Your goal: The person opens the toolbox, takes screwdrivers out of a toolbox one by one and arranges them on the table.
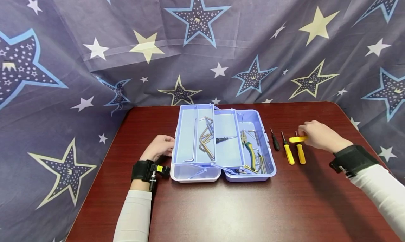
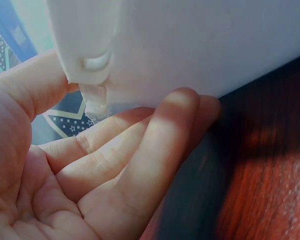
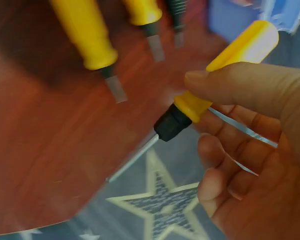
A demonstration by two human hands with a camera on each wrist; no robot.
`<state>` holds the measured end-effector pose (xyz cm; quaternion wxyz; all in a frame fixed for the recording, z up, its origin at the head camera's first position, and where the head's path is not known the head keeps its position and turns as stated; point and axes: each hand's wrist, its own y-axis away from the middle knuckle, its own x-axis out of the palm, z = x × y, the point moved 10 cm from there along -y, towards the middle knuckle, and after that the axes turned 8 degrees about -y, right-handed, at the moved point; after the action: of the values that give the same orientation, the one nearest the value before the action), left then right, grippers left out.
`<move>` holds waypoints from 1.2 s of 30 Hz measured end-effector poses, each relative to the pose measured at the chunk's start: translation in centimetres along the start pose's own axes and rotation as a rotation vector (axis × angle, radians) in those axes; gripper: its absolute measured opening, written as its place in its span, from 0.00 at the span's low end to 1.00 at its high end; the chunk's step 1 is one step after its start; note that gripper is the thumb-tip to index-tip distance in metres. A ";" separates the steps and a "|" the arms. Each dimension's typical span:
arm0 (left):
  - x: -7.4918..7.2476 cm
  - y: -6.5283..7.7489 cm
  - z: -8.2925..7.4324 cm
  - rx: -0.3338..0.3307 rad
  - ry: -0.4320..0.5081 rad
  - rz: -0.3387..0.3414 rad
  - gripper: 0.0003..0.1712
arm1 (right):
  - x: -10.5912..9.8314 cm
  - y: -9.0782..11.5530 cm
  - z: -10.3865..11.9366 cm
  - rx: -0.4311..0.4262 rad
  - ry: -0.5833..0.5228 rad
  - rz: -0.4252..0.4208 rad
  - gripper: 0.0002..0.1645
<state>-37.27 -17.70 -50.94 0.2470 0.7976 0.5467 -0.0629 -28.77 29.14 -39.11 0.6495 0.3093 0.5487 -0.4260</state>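
Note:
A yellow-handled screwdriver [image 3: 240, 47] is pinched between the thumb and fingers of my right hand [image 1: 321, 135]; its thin shaft points away from the palm in the right wrist view. Below that hand lie two more yellow-handled screwdrivers [image 1: 289, 154] and a small black screwdriver [image 1: 275, 142], side by side on the table. At the left side of the open lavender toolbox [image 1: 248, 178] is my left hand [image 1: 159, 147]. Its fingertips [image 2: 180, 100] touch the pale box wall, and the thumb reaches behind a latch flap [image 2: 92, 62], its tip partly hidden.
The raised left tray [image 1: 186, 133] holds several hex keys [image 1: 206, 143] and a long L-shaped rod. Another tray bears a black screwdriver [image 1: 221, 140]. Pliers [image 1: 251, 156] and more hex keys lie in the box bottom. A star-patterned cloth [image 1: 218, 41] hangs behind the reddish table [image 1: 202, 214].

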 end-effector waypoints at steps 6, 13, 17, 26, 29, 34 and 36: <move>0.0 0.2 -0.3 -0.003 -0.010 -0.010 0.17 | 2.0 2.5 -2.6 0.029 0.041 0.005 0.18; 0.0 0.1 -0.5 0.001 -0.015 -0.017 0.16 | 4.1 4.8 -3.2 -0.074 0.167 -0.040 0.23; -0.2 0.0 -0.4 0.002 -0.027 -0.025 0.16 | 5.1 5.6 -3.2 -0.093 0.170 -0.029 0.22; -0.1 0.1 -0.5 0.002 -0.019 -0.021 0.16 | 3.6 4.7 -2.3 -0.063 0.184 -0.055 0.19; -0.1 0.1 -0.4 0.002 -0.013 -0.018 0.16 | 1.7 3.4 -0.8 -0.098 0.196 -0.122 0.18; -0.1 0.1 -0.3 0.003 -0.023 -0.018 0.16 | -1.2 0.1 3.0 -0.183 0.194 -0.192 0.17; 0.0 0.2 -0.3 0.004 -0.026 -0.014 0.16 | -2.0 -1.3 4.9 -0.218 0.185 -0.198 0.17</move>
<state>-37.16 -17.58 -50.59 0.2520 0.7935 0.5487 -0.0762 -27.77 24.70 -36.07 0.5808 0.2192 0.6769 -0.3955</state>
